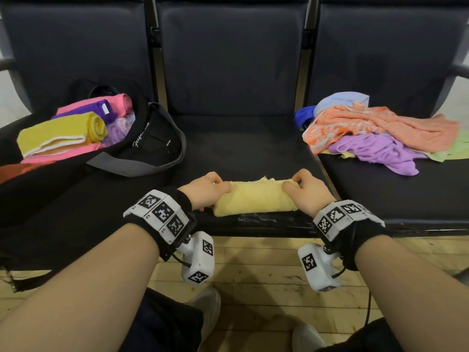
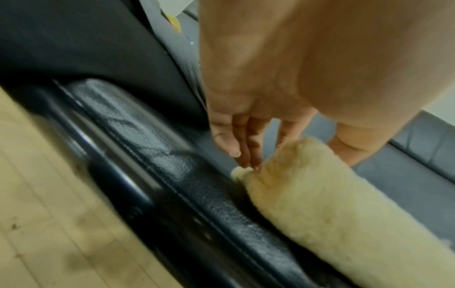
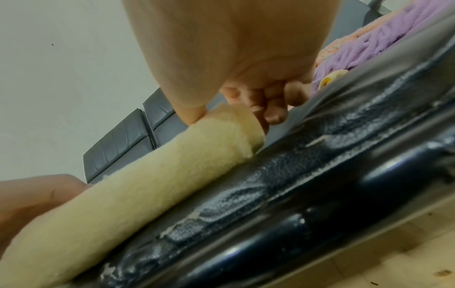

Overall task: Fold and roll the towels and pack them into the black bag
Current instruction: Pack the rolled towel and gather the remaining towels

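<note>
A pale yellow towel (image 1: 253, 199) lies rolled into a tube along the front edge of the middle seat (image 1: 243, 148). My left hand (image 1: 206, 190) grips its left end, thumb on top and fingers over the far side. My right hand (image 1: 305, 190) grips the right end the same way. In the left wrist view the fingers (image 2: 236, 144) touch the end of the roll (image 2: 307, 194). In the right wrist view the right hand (image 3: 246, 78) has its thumb pressed on the roll (image 3: 147, 185), fingers curled at its end. The open black bag (image 1: 152, 146) on the left seat holds several rolled towels (image 1: 63, 134).
A loose pile of unfolded towels (image 1: 375, 128), orange, purple, blue and green, lies on the right seat. Dark seat backs (image 1: 228, 59) stand behind. The worn seat edge (image 1: 266, 221) drops to a wooden floor (image 1: 253, 270), where my legs and shoes (image 1: 208, 308) are.
</note>
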Demonstrator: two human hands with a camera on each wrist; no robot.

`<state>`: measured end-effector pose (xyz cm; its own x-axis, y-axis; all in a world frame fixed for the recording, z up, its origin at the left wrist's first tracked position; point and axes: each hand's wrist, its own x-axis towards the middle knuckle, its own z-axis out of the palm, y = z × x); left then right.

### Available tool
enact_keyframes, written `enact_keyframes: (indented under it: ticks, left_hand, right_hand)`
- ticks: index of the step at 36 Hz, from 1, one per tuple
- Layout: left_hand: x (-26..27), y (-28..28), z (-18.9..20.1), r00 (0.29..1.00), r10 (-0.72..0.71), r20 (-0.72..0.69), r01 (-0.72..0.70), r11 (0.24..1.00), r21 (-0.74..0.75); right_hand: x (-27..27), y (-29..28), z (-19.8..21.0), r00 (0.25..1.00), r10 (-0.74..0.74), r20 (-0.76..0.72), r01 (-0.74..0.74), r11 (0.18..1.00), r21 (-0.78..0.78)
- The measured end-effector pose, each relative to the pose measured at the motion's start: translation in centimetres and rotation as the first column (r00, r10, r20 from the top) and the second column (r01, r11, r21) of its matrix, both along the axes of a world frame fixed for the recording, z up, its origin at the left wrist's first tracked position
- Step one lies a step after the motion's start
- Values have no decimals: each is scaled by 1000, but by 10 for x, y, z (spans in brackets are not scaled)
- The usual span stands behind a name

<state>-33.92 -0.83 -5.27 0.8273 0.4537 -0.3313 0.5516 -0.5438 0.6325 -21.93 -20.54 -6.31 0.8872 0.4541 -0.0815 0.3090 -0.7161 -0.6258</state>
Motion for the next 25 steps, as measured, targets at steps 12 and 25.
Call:
enact_keyframes:
  ticks: [12,25]
  left_hand:
    - [1,2,-5,975,-7,221,-34,982,184]
    - [-14,-3,-2,908,-416,46,395,889,233]
  right_hand:
    - [1,5,0,993,-7,116,16,997,-76]
    - [-10,7,1,899,309,312,-291,951,-104]
